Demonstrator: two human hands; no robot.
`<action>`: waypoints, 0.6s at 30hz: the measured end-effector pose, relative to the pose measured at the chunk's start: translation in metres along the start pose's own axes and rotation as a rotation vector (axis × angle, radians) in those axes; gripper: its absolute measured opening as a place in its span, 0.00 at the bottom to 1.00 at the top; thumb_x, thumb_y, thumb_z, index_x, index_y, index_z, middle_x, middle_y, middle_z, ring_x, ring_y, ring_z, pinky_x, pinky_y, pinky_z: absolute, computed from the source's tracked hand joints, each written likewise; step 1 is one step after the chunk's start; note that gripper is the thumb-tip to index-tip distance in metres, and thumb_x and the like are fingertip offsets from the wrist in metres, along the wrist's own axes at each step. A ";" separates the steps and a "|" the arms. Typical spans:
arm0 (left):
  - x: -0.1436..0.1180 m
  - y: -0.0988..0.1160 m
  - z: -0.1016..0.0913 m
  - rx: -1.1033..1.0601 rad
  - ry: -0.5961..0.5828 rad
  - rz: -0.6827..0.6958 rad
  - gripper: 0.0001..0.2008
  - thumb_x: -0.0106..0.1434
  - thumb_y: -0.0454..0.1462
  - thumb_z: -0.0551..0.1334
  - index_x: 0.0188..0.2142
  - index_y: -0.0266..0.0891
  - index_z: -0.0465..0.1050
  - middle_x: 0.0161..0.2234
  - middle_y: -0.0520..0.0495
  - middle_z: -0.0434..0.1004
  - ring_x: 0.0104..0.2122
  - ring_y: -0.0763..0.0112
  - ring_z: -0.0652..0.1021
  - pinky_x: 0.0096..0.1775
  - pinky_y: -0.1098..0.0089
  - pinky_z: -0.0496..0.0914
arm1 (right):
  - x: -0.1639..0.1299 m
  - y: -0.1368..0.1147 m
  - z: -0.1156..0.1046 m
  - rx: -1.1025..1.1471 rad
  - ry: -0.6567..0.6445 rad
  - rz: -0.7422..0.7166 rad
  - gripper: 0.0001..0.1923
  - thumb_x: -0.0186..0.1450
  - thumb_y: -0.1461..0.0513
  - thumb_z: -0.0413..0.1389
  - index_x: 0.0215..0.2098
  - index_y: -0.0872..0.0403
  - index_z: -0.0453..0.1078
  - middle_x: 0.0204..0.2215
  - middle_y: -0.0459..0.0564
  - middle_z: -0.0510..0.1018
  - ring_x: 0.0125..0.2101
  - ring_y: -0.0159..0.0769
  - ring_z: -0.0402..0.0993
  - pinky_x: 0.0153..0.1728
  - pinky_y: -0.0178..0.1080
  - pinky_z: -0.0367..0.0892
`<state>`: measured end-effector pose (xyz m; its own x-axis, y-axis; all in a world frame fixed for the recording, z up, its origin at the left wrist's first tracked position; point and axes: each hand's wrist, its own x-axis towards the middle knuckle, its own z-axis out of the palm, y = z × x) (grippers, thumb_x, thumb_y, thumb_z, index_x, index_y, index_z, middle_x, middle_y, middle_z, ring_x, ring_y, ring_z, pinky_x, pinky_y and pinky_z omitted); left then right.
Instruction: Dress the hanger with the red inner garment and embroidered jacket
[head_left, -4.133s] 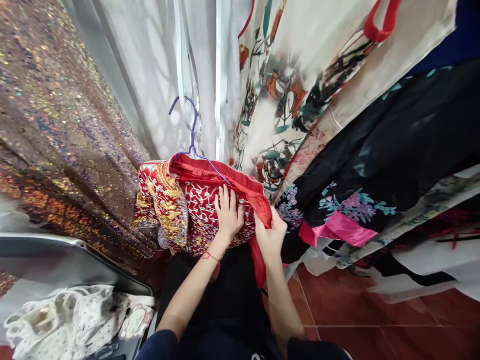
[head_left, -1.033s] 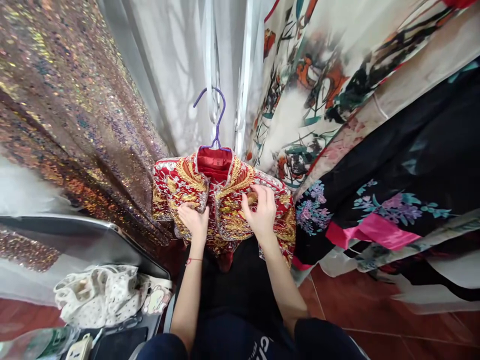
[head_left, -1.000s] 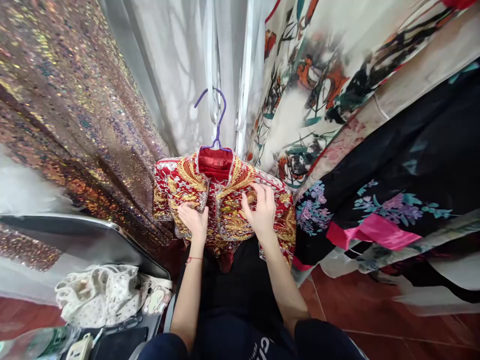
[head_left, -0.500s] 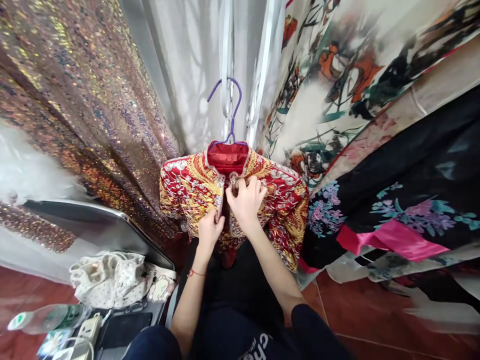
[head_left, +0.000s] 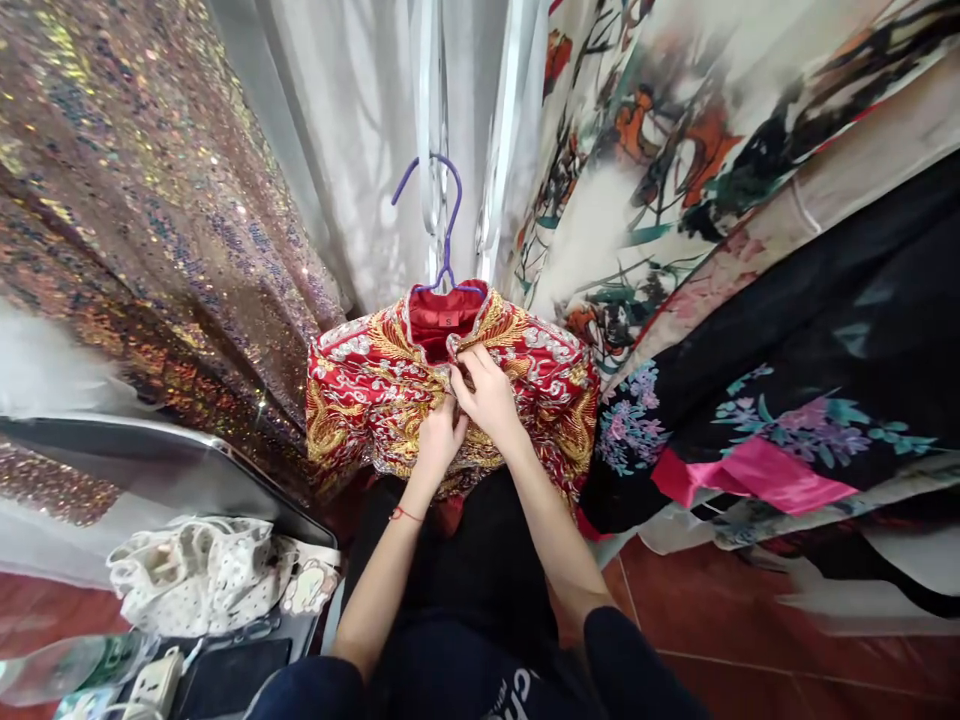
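Note:
A red jacket (head_left: pixel 352 385) with gold and silver embroidery hangs in front of me on a purple hanger (head_left: pixel 454 215). Its stand collar is open at the neck, and a small red size label (head_left: pixel 448 319) shows inside. My right hand (head_left: pixel 487 395) pinches the front edge just below the collar. Lower and to the left, my left hand (head_left: pixel 439 440) grips the other front edge, fingers closed on it. The two edges meet between my hands. Whatever fastening lies under my fingertips is hidden.
Sequined fabric (head_left: pixel 225 200) hangs on the left, a painted-pattern cloth (head_left: pixel 660 150) and a black floral garment (head_left: pixel 825 330) on the right. At lower left are a spotted white cloth bundle (head_left: pixel 195 575), a plastic bottle (head_left: pixel 75 665), a power strip (head_left: pixel 154 680) and a dark phone-like slab (head_left: pixel 236 675).
My left hand has brought its front edge right and up, closing the gap at the jacket's front. The hands are now closer together. The whole view has shifted slightly.

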<state>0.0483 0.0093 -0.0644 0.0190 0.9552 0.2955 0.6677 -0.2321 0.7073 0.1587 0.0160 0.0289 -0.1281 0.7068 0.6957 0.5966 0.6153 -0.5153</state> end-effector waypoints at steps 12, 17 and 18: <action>-0.074 -0.123 0.048 -0.845 0.103 -0.784 0.16 0.64 0.49 0.60 0.30 0.37 0.69 0.25 0.47 0.73 0.28 0.68 0.77 0.34 0.68 0.71 | -0.198 0.046 0.101 0.647 0.141 0.759 0.12 0.63 0.62 0.56 0.22 0.53 0.72 0.23 0.46 0.74 0.28 0.34 0.71 0.35 0.38 0.68; -0.090 -0.174 0.068 -0.963 0.194 -0.964 0.12 0.61 0.44 0.65 0.38 0.38 0.72 0.35 0.45 0.79 0.38 0.70 0.80 0.44 0.70 0.72 | -0.250 0.075 0.155 0.823 0.169 1.231 0.15 0.70 0.54 0.57 0.48 0.57 0.71 0.42 0.50 0.77 0.38 0.34 0.76 0.40 0.41 0.75; -0.090 -0.182 0.067 -1.000 0.209 -0.964 0.12 0.62 0.44 0.65 0.40 0.39 0.72 0.37 0.45 0.79 0.41 0.72 0.80 0.47 0.72 0.71 | -0.254 0.082 0.162 0.853 0.190 1.300 0.17 0.70 0.54 0.57 0.52 0.56 0.70 0.47 0.52 0.76 0.42 0.36 0.76 0.43 0.44 0.75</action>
<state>-0.0251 -0.0220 -0.2625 -0.3051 0.7877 -0.5352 -0.4521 0.3748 0.8094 0.1123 -0.0566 -0.2711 0.2358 0.8775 -0.4176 -0.4020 -0.3032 -0.8640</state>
